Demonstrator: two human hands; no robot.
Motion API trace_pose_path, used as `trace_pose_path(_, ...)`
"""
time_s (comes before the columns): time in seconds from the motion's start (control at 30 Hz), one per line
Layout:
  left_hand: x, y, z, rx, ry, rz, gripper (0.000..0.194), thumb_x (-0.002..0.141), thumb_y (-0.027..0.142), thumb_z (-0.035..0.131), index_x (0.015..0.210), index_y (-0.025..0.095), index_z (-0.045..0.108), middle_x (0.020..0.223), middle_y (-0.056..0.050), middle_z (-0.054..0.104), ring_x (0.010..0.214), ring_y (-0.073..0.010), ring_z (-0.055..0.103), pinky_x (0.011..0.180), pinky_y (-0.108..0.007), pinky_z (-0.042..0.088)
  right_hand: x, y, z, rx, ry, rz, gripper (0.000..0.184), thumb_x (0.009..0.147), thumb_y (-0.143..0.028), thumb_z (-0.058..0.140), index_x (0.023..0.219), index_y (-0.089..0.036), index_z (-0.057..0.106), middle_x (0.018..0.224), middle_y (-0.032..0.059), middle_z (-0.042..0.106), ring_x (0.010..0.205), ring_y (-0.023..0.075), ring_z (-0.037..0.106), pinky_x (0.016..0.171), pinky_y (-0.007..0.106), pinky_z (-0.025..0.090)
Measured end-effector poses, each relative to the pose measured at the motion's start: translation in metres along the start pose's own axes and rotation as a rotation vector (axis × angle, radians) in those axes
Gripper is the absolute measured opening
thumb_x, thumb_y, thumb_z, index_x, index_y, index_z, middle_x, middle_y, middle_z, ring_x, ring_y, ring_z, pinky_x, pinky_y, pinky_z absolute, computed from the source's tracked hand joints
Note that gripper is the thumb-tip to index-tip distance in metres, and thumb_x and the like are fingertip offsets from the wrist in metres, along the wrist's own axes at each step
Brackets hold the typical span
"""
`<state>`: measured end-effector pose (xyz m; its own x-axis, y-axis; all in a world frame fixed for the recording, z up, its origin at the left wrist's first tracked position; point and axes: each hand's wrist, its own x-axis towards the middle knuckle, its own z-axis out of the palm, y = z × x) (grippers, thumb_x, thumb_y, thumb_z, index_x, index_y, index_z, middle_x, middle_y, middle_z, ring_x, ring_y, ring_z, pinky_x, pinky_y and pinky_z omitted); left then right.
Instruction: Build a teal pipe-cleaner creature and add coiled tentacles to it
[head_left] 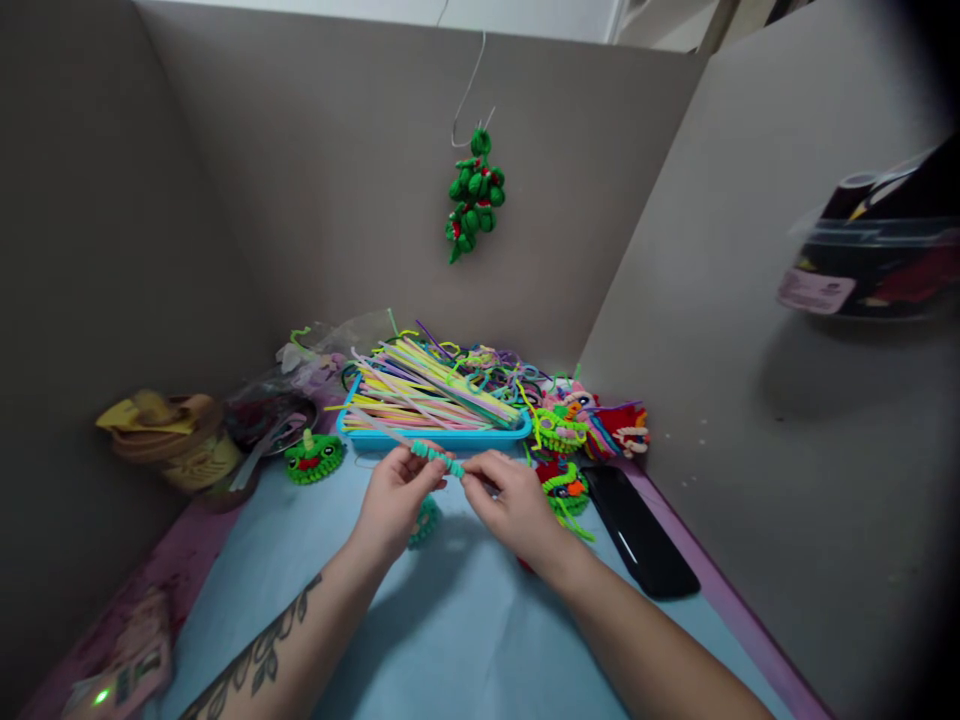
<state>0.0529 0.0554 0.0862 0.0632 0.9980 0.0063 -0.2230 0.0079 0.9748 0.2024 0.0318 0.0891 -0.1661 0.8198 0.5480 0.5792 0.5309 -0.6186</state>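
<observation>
Between both hands is a teal pipe cleaner (437, 459) twisted into a short coil. My left hand (394, 495) pinches its left part between thumb and fingers. At the coil's right end, my right hand (514, 500) closes its thumb and index finger on it. A pale pink stem (379, 427) reaches from the coil's left end up toward the tray; whether it is joined to the coil I cannot tell. Below the hands, a round teal piece (425, 522) lies on the blue cloth (465, 640), partly covered by my left hand.
Behind the hands, a blue tray (442, 438) holds many pastel pipe cleaners (427, 380). A green figure (313, 458) sits left; colourful figures (562, 430) and a black phone (637, 530) lie right. A pot (176, 435) stands left. A green cluster (478, 190) hangs from a wire.
</observation>
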Motion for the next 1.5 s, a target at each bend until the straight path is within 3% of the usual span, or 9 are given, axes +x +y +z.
trace_pose_path(0.4, 0.001, -0.002, -0.001, -0.009, 0.010, 0.016, 0.033, 0.062, 0.037, 0.074, 0.079, 0.014, 0.059, 0.075, -0.004, 0.066, 0.066, -0.0136, 0.059, 0.064, -0.027, 0.050, 0.005, -0.002, -0.005, 0.138, -0.002, 0.126, 0.016, 0.082, -0.018, 0.051, 0.081, -0.017, 0.067, 0.075, 0.0034, 0.065, 0.071, 0.0151, 0.058, 0.063, 0.024, 0.044)
trace_pose_path(0.73, -0.002, 0.007, 0.002, -0.001, -0.063, 0.054, 0.026, 0.061, 0.034, 0.074, 0.074, 0.015, 0.062, 0.078, -0.005, 0.066, 0.068, -0.0151, 0.058, 0.064, -0.027, 0.048, 0.008, -0.005, -0.006, 0.441, -0.083, 0.326, 0.017, 0.078, -0.033, 0.057, 0.072, -0.018, 0.060, 0.060, -0.0021, 0.053, 0.053, 0.0101, 0.048, 0.047, 0.020, 0.038)
trace_pose_path(0.87, -0.004, 0.007, 0.001, -0.003, -0.061, 0.068, 0.024, 0.061, 0.034, 0.075, 0.069, 0.016, 0.061, 0.078, -0.005, 0.065, 0.067, -0.0146, 0.057, 0.064, -0.027, 0.047, 0.005, -0.003, -0.001, 0.390, -0.075, 0.293, 0.017, 0.081, -0.032, 0.054, 0.073, -0.018, 0.057, 0.065, -0.0011, 0.054, 0.058, 0.0112, 0.049, 0.050, 0.020, 0.039)
trace_pose_path(1.13, -0.005, 0.003, 0.001, -0.055, -0.071, 0.054, 0.025, 0.062, 0.033, 0.074, 0.067, 0.017, 0.055, 0.069, -0.001, 0.060, 0.064, -0.0128, 0.054, 0.062, -0.026, 0.045, -0.002, 0.000, 0.004, 0.098, -0.076, 0.046, 0.012, 0.087, -0.017, 0.046, 0.082, -0.019, 0.057, 0.078, 0.0019, 0.057, 0.075, 0.0148, 0.053, 0.066, 0.025, 0.041)
trace_pose_path(1.5, -0.006, 0.004, 0.002, -0.055, -0.063, 0.036, 0.030, 0.058, 0.034, 0.075, 0.067, 0.018, 0.051, 0.064, 0.002, 0.057, 0.061, -0.0121, 0.053, 0.061, -0.025, 0.043, 0.000, -0.003, 0.002, 0.094, -0.102, 0.007, 0.010, 0.084, -0.016, 0.051, 0.076, -0.019, 0.055, 0.074, 0.0009, 0.055, 0.071, 0.0139, 0.052, 0.061, 0.023, 0.040)
